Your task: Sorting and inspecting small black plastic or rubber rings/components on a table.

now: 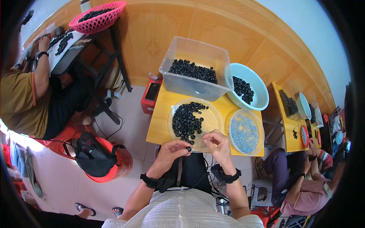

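Observation:
In a pinch between thumb and fingertips, my left hand [169, 155] holds a small round black part [188, 149] at the table's near edge. My right hand [220, 147] is just to the right, thumb and forefinger pressed together; whatever they may hold is too small to make out. The two hands are a little apart. Right beyond them is a shallow round clear tray [214, 117], with a heap of similar black parts [184, 117] on its left side. A second round tray, right of my right hand, contains many tiny bluish pieces [244, 133].
A clear plastic bin [195, 90] and a light-blue basin [261, 97], both with black parts, stand at the back of the yellow table [157, 127]. Left are a red stool [127, 161] with a black bag [95, 155] and a seated person. Other people work at right.

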`<action>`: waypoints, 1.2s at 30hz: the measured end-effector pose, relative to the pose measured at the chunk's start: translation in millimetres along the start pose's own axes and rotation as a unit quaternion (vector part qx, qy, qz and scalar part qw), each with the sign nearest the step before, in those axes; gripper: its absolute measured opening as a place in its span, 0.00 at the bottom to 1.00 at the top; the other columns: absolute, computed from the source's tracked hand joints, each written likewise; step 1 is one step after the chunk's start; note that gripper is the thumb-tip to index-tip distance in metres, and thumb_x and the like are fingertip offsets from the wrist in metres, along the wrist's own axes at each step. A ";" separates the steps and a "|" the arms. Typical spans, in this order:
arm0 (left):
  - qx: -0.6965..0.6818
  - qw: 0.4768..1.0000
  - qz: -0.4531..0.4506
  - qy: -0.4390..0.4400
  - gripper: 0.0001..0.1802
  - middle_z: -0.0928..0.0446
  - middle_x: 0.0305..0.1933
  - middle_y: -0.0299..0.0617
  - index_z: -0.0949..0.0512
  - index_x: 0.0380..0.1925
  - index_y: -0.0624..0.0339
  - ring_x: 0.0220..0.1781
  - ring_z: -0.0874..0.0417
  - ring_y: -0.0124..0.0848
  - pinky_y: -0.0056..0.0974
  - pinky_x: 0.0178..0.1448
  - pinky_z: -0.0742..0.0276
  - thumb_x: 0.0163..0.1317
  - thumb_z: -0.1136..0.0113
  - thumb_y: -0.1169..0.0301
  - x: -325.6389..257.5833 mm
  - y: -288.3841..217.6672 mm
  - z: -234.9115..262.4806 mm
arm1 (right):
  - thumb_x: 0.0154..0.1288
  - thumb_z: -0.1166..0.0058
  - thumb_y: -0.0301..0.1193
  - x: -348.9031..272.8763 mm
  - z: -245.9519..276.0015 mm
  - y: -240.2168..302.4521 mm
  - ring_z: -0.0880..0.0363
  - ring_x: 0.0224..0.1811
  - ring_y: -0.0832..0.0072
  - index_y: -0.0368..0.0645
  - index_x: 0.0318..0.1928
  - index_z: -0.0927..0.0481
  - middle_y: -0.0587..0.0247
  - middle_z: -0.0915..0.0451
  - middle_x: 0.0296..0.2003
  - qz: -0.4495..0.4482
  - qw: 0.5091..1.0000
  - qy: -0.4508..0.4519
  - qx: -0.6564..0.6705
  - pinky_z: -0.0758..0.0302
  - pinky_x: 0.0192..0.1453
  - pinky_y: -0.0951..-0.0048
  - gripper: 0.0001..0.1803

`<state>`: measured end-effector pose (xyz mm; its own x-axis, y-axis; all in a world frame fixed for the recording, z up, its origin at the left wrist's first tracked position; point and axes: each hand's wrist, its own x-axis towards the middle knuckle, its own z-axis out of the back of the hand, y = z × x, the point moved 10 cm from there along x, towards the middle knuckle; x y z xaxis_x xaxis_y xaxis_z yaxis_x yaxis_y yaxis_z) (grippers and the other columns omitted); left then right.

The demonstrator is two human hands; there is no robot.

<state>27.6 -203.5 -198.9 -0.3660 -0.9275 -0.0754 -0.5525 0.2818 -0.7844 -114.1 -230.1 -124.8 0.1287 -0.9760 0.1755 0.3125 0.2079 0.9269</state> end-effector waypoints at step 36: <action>-0.038 0.999 0.015 -0.033 0.09 0.23 0.41 0.41 0.26 0.40 0.63 0.42 0.21 0.29 0.34 0.49 0.24 0.58 0.46 0.78 -12.3 -8.8 30.0 | 0.59 0.48 0.21 52.9 -2.2 -50.9 0.22 0.30 0.80 0.33 0.38 0.23 0.66 0.22 0.27 -0.103 0.983 0.033 0.146 0.24 0.38 0.79 0.07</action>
<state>59.4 -202.0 -209.5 -0.3335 -0.9322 -0.1406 -0.5990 0.3246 -0.7320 -121.2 -292.2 -163.5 0.1538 -0.9873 -0.0396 0.0556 -0.0313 0.9980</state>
